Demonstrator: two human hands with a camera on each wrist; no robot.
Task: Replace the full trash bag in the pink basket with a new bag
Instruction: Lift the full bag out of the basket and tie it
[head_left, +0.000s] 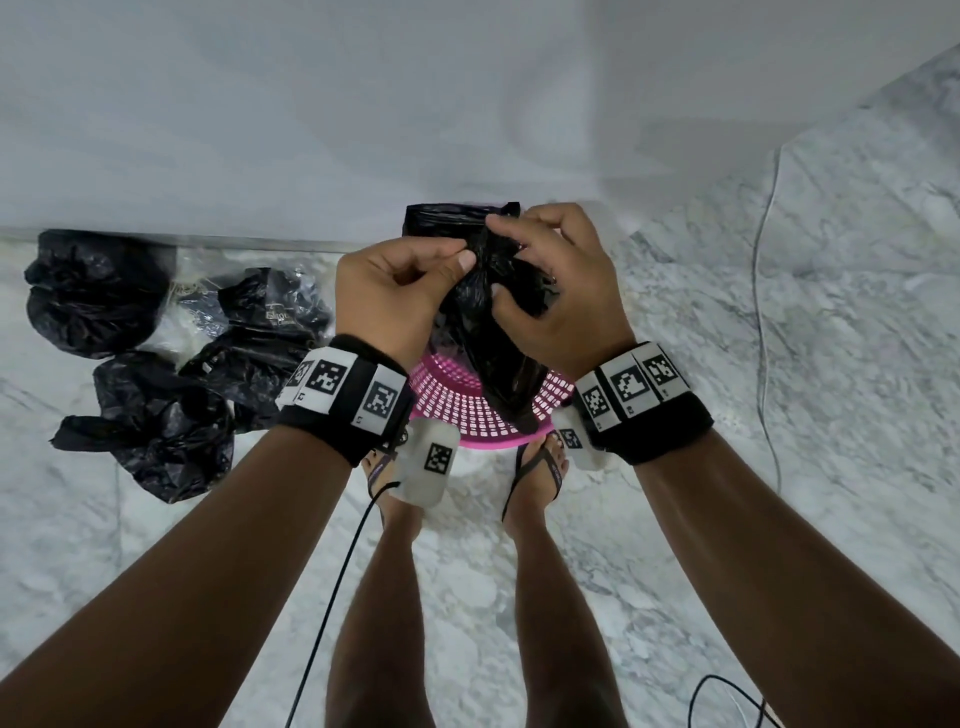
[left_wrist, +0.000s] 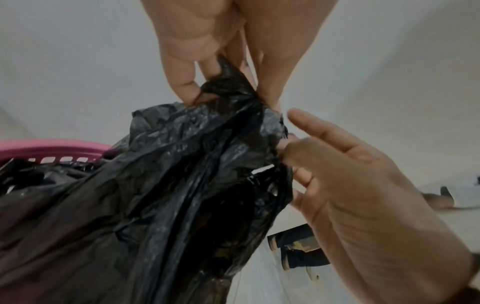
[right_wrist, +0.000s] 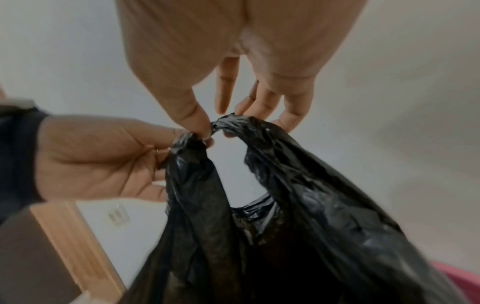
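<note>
Both hands hold a crumpled black trash bag (head_left: 493, 343) up above the pink mesh basket (head_left: 457, 410) on the floor; the bag's lower end hangs into the basket. My left hand (head_left: 457, 257) pinches one handle strip of the bag (left_wrist: 182, 185) between thumb and fingers (left_wrist: 187, 86). My right hand (head_left: 506, 260) pinches the other strip, seen as a loop in the right wrist view, where the right hand (right_wrist: 221, 123) meets the left hand (right_wrist: 103, 154) at the bag's top (right_wrist: 285, 205). The basket rim (left_wrist: 52, 148) shows beside the bag.
Several stuffed black bags (head_left: 156, 431) and a clear plastic bag (head_left: 171, 322) lie on the marble floor left of the basket. A white wall (head_left: 311, 130) stands right behind it. My sandalled feet (head_left: 540, 467) touch the basket's near side. A thin cable (head_left: 761, 312) runs along the right.
</note>
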